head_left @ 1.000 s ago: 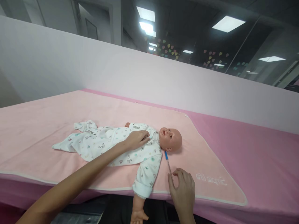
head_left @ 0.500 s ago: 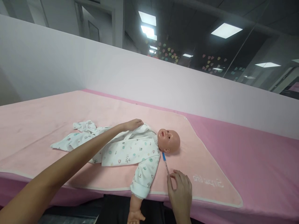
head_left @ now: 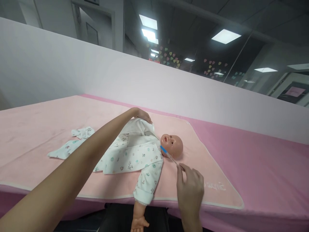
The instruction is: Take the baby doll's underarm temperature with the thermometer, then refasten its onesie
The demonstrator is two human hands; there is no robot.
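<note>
A baby doll (head_left: 177,146) lies on its back, its head toward the right, in a white printed top (head_left: 135,158). My left hand (head_left: 143,115) is closed on the far front edge of the top and lifts it off the doll's chest. My right hand (head_left: 190,180) pinches the clear end of a slim glass thermometer (head_left: 163,149). Its blue tip points up and left, in front of the doll's neck and collar. One doll arm (head_left: 140,216) hangs past the table's near edge. My left forearm hides part of the doll's lower body.
Under the doll a pale pink blanket (head_left: 207,167) is spread over a darker pink table cover (head_left: 260,167). The white trouser legs (head_left: 65,148) lie to the left. A white low wall (head_left: 145,83) runs along the back, with glass above it.
My left hand has risen, pulling the top's front edge up and wider. My right hand has lifted the thermometer from beside the doll's shoulder toward its neck, tilting it leftward.
</note>
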